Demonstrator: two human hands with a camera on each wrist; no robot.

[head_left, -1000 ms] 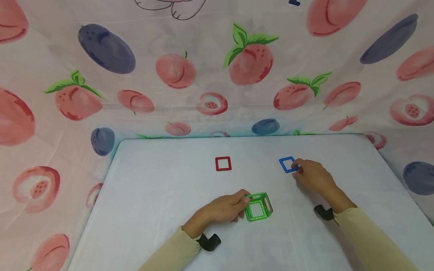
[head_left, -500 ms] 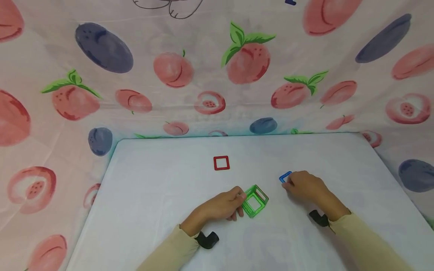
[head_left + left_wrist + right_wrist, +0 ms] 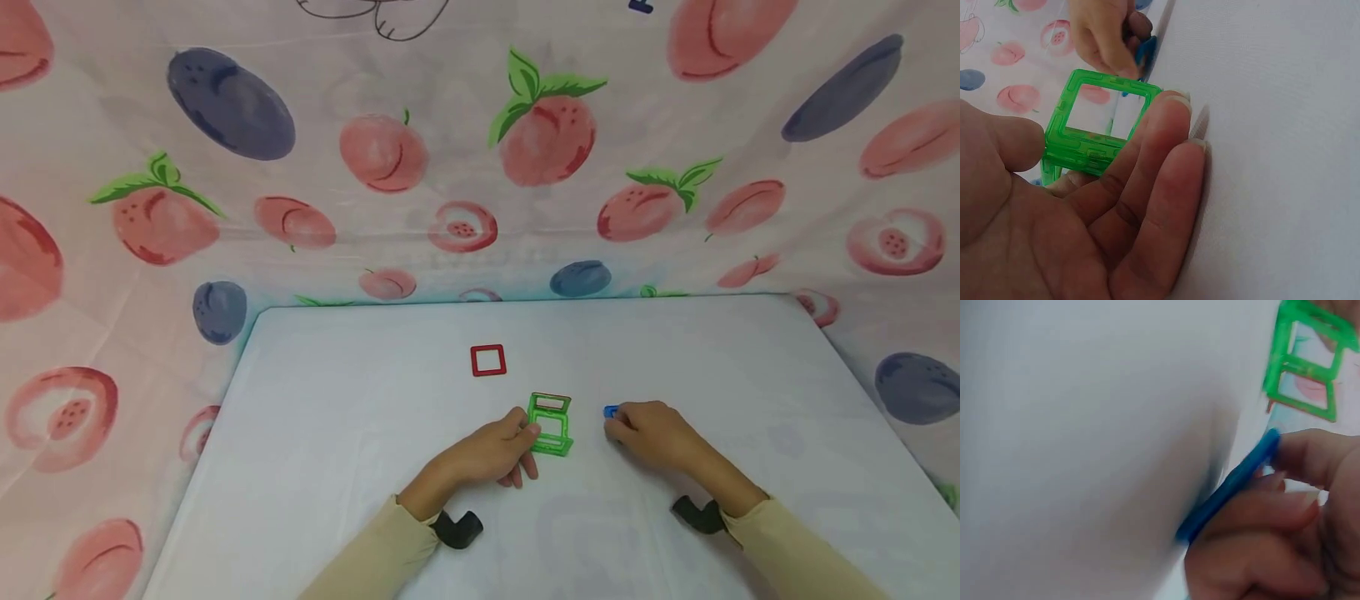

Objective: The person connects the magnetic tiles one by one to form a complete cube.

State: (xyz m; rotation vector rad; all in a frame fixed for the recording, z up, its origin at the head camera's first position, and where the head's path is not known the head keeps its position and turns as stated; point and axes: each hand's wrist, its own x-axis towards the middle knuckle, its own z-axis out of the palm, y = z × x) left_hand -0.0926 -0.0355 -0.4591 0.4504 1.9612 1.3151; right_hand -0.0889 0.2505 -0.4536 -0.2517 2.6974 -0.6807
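My left hand (image 3: pixel 483 454) pinches a small structure of joined green square magnetic tiles (image 3: pixel 553 447) by its left side, thumb on top. In the left wrist view the open-centred green frames (image 3: pixel 1088 153) stand at angles to one another, and the lower fingers stretch out beside them. To the right, my right hand (image 3: pixel 652 433) grips a blue magnetic tile (image 3: pixel 611 412), mostly covered by the fingers. The right wrist view shows this blue tile (image 3: pixel 1235 481) tilted on edge between thumb and fingers, apart from the green tiles. A red square tile (image 3: pixel 488 348) lies flat beyond both hands.
The white table (image 3: pixel 337 375) runs back to a wall cloth (image 3: pixel 450 150) printed with peaches and dark blue fruit. A black curved piece (image 3: pixel 459 530) sits at the left wrist and another black piece (image 3: pixel 699 514) at the right wrist.
The right hand has drawn the blue tile nearer and leftward, towards the green tiles. The left hand has turned the green structure and lifted it slightly away from the front. The red tile stays put.
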